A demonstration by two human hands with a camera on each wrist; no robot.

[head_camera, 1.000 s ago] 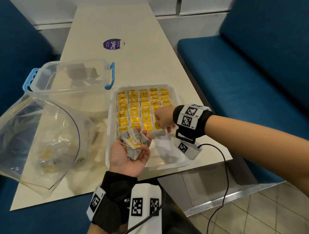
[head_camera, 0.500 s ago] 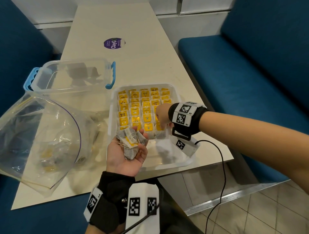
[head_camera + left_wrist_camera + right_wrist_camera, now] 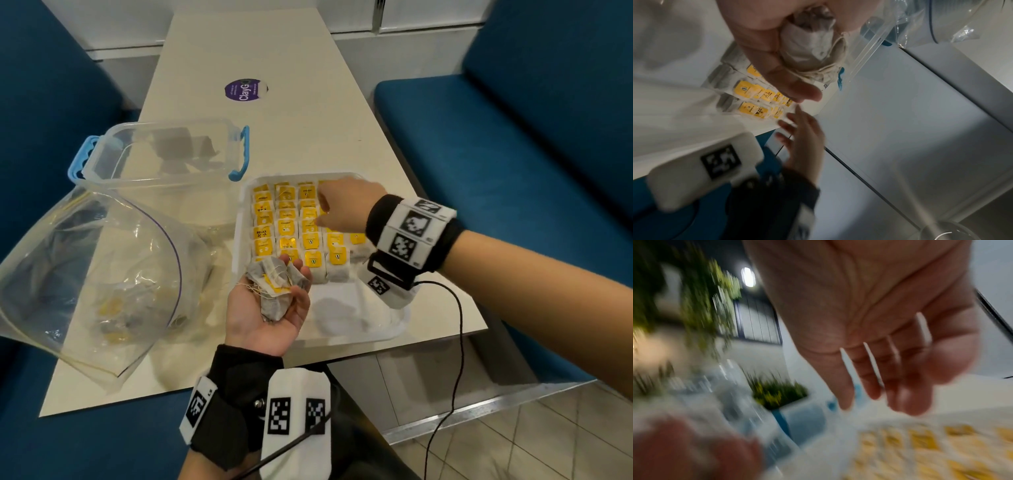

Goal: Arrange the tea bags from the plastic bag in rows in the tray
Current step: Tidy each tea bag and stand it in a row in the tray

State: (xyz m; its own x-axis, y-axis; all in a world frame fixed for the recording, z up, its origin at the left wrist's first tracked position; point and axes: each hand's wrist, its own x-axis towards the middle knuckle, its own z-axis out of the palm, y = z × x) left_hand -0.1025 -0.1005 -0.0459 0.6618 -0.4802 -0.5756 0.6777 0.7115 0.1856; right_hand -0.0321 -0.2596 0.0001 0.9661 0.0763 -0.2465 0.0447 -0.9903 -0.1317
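Filling most of the tray (image 3: 394,337) with rows, the left hand (image 3: 270,308) is cupping spare tea bags (image 3: 275,284) while the right hand (image 3: 346,205), fingers spread and empty, is hovering over the rows and more are waiting in the plastic bag (image 3: 102,274).

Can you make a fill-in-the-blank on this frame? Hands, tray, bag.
1. The left hand cups a clump of ____ in its palm.
2. The right hand hovers, fingers straight, over the rows in the white ____.
3. The clear plastic bag lies on the table to the ____ of the tray.
4. The empty clear box has ____ latches.

Missing words: tea bags; tray; left; blue
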